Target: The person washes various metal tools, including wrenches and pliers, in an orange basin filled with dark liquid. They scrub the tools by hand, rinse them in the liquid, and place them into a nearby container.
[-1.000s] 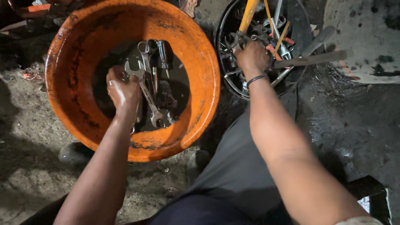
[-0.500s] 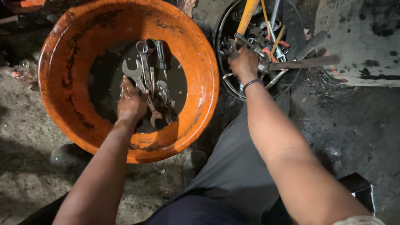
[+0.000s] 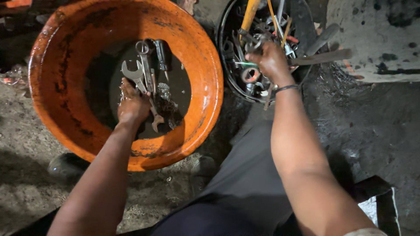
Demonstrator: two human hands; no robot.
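My left hand [image 3: 132, 106] is down inside a big orange basin [image 3: 199, 65], resting among several steel wrenches [image 3: 142, 76] that lie in dark oily liquid at the bottom. Its fingers curl around the wrench shafts. My right hand [image 3: 271, 61] reaches into a round black tub [image 3: 225, 41] full of tools and closes on a metal tool there; which one is hard to tell. A dark band sits on that wrist. Screwdrivers with yellow and orange handles [image 3: 249, 13] stick out of the tub.
The basin and tub stand on dirty, oil-stained ground [image 3: 26, 148]. A pale concrete slab [image 3: 376, 39] lies at top right. A long flat metal bar [image 3: 321, 57] sticks out of the tub to the right. My grey-clad leg [image 3: 245, 183] fills the lower middle.
My left hand has dropped lower and deeper into the basin among the wrenches. The right hand has stayed in the black tub, shifting slightly. The view has drifted a little.
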